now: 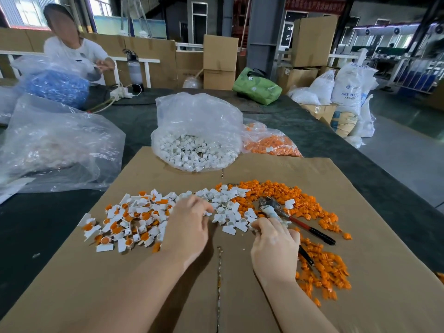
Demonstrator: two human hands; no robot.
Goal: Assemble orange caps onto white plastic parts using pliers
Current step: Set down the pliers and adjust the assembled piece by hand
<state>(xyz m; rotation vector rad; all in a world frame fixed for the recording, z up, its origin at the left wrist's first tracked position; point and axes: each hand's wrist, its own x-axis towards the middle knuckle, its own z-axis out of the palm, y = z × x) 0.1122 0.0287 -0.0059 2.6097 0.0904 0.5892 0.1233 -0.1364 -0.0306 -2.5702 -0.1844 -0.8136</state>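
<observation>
left hand (189,224): palm down over the middle of the cardboard sheet (168,284), fingers curled, tips in the loose white plastic parts (230,212); can't tell if it has actually pinched one.
right hand (276,246): just right of the left, fingers curled down at the near edge of the white pile, right beside the pliers; fingertips hidden, grip can't be told.
pliers (288,217): lying on the cardboard, metal head pointing far-left, taped neck, red-and-black handles running near-right; one handle passes under the right hand.
orange caps (317,265): loose, spread in a band from the far middle of the sheet round to the near right.
assembled parts (127,224): pile left of the left hand, white pieces with orange caps fitted.
bag of white parts (197,135): clear plastic, open, at the far edge of the sheet.
bag of orange caps (269,140): just right of it, partly behind.
table (48,224): dark surface under the cardboard.
second person (72,44): far left, behind a bag of blue parts (60,85).
</observation>
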